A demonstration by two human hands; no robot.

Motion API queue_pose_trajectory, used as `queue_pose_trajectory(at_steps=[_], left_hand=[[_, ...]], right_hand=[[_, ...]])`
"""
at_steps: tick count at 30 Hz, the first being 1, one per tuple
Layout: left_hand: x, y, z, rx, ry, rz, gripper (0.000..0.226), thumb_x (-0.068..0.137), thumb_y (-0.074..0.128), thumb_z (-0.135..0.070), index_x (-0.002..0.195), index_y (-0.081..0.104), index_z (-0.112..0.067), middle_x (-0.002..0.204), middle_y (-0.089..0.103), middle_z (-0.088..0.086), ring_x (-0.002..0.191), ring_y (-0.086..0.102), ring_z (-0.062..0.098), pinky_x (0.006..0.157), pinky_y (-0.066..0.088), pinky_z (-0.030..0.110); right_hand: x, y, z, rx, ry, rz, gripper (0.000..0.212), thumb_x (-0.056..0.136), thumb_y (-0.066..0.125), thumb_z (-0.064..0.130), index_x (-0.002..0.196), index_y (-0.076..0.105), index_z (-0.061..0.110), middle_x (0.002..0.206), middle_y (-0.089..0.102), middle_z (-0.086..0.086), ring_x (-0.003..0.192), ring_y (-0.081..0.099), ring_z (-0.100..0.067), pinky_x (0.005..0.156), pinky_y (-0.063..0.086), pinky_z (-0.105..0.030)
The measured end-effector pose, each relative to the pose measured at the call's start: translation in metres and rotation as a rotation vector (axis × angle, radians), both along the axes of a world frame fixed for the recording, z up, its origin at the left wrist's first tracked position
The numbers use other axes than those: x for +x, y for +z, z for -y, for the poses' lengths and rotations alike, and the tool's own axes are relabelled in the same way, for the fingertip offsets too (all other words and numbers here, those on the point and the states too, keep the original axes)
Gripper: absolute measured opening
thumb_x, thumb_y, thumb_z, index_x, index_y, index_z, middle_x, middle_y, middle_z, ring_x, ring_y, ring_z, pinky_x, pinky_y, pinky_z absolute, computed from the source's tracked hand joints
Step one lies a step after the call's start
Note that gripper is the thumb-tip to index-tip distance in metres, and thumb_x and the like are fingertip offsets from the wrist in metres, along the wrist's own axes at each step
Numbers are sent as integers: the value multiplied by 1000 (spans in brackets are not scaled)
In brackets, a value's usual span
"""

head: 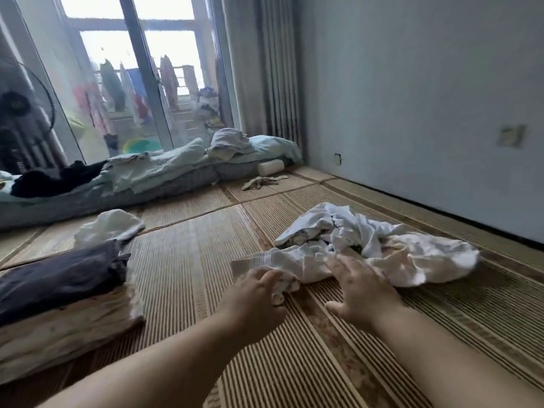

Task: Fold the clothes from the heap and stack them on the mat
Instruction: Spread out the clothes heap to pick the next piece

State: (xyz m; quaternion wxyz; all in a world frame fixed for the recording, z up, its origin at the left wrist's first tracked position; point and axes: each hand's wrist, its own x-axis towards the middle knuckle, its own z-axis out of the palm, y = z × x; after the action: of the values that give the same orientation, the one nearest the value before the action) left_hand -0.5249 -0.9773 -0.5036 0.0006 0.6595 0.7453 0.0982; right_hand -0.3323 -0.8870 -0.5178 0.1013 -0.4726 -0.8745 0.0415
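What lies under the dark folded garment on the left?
The dark grey folded garment rests on a thick folded cream cloth, itself on the striped woven mat. Anything between those layers is covered.

Two bare hands out front: that's the left hand [259, 293] and the right hand [362, 287]. One heap of crumpled white clothes [382, 242], just the one. Now the stack, and I count two pieces: one folded dark grey garment [59, 278], one folded cream patterned cloth [64, 328]. One loose white garment [109, 225] besides. Further back, one small beige rag [262, 181], one rolled white towel [270, 167], one long pale blue mattress [147, 184], and one black standing fan [17, 113].
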Motion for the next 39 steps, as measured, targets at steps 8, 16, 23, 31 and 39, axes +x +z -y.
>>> queue_pose_trajectory(at_steps=[8,16,23,31,39], left_hand=[[-44,-6,-109,-269,151,-66,108,66,63,-75,151,16,-28,153,33,-2,142,25,27,109,27,54],[-51,14,-80,-158,-253,-109,22,83,66,-33,101,54,-31,83,51,-19,74,51,3,55,32,12],[-70,129,14,123,-155,-465,46,70,66,-66,89,48,-29,84,55,-9,81,55,17,66,37,28],[-91,275,138,186,38,-255,39,68,67,-61,68,46,-28,70,48,-16,63,43,0,55,31,19],[-94,366,249,352,13,-316,35,93,53,-46,69,50,-21,68,42,-8,64,39,4,56,26,23]], right_hand=[[-78,-16,-56,-216,199,-122,58,98,44,36,151,21,29,158,24,3,143,25,-19,115,19,-33],[-89,14,-50,-186,104,1,47,82,67,36,125,51,46,158,11,7,143,6,-31,114,8,-51],[-52,121,15,-55,264,-283,32,77,72,47,65,46,33,71,52,15,75,51,-11,58,32,-19],[-55,274,127,261,357,-527,15,80,71,34,78,69,19,78,65,1,74,55,-14,62,34,-24],[-66,348,216,142,352,-883,24,78,72,37,64,68,18,58,63,2,48,53,0,47,43,-18]])
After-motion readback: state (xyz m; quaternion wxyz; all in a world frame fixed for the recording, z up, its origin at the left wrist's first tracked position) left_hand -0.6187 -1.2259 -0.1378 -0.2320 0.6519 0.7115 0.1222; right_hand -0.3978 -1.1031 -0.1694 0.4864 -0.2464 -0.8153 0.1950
